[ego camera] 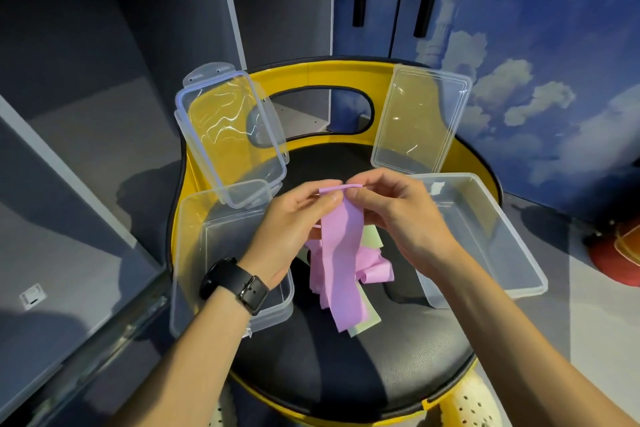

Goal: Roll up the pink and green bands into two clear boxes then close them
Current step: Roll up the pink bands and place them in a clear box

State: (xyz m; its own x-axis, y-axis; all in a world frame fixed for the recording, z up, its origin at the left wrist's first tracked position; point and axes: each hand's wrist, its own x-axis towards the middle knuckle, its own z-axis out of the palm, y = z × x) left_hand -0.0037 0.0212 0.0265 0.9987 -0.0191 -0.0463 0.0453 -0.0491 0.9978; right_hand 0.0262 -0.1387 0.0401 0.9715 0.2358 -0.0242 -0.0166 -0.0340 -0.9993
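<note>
One pink band pinched at its top end between left hand and right hand above the seat middle, green band heaped beneath, two clear boxes set open at left and right seat edges, lids leaned on the yellow backrest.

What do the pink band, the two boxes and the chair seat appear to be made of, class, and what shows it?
Pink band: probably thin matte rubber or latex; it hangs limp and curls.
Left box and right box: clear, glossy, rigid plastic; the seat shows through them.
Chair seat: black leather or vinyl, judging by its grained, faintly shiny surface.
</note>
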